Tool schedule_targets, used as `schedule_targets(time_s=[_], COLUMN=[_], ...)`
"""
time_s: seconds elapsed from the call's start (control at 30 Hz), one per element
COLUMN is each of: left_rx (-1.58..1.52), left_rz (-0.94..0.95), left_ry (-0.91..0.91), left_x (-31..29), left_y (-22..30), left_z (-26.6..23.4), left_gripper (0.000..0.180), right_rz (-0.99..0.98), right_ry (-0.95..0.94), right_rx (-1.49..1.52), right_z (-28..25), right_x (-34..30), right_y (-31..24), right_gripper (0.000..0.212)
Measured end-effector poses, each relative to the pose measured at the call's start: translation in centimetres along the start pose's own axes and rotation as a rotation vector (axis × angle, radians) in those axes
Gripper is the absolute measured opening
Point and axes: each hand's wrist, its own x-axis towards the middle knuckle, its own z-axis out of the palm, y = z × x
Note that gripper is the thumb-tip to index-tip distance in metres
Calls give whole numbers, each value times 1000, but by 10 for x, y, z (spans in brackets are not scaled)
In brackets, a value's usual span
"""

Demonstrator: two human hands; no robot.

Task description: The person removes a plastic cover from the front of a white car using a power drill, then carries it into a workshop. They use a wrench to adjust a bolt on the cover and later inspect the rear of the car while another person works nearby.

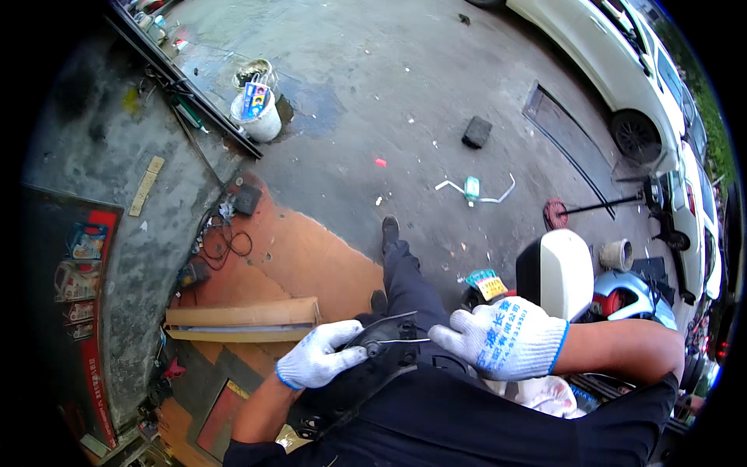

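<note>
My left hand [323, 354], in a white knit glove with a blue cuff, is closed around the edge of a dark, curved part [389, 327] in front of my body. A round boss [373, 349] shows on that part, close to my left fingertips. In a matching glove with blue print, my right hand [506, 338] grips a thin metal rod [406, 341]. The rod reaches left across the dark part toward the boss. Whether its tip touches the boss I cannot tell, and its other end is hidden in the glove.
A long cardboard box [241, 305] lies left of my legs, with black cables [227, 243] beyond it. A white bucket [264, 124] and a black block [477, 132] stand farther off. Right are a white case [566, 272] and a parked white car [599, 62].
</note>
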Motion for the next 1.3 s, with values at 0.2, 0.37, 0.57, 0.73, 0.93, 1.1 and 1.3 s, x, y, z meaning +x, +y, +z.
schedule_targets(time_s=[0.2, 0.37, 0.57, 0.73, 0.93, 1.1, 1.3], left_rx=[-1, 73, 193, 174, -33, -108, 175], left_rz=[-38, -51, -106, -105, -199, -128, 81], left_ry=[25, 58, 61, -15, -71, 41, 326], left_x=[110, 207, 320, 439, 597, 733, 872], left_y=[33, 115, 220, 272, 329, 438, 633], left_z=[-93, -177, -264, -332, -451, -548, -621], left_gripper=[26, 33, 33, 36, 47, 40, 31], right_rz=[-64, -123, -181, -112, 143, 352, 369], right_ry=[-96, -48, 72, 87, 95, 178, 448], right_rx=[-17, -69, -9, -40, 86, 279, 607], right_z=[-86, -170, -263, -330, -486, -611, -716], right_x=[74, 128, 172, 197, 233, 258, 299], right_y=[126, 242, 371, 471, 576, 664, 774], right_gripper=[55, 57, 66, 63, 47, 49, 61])
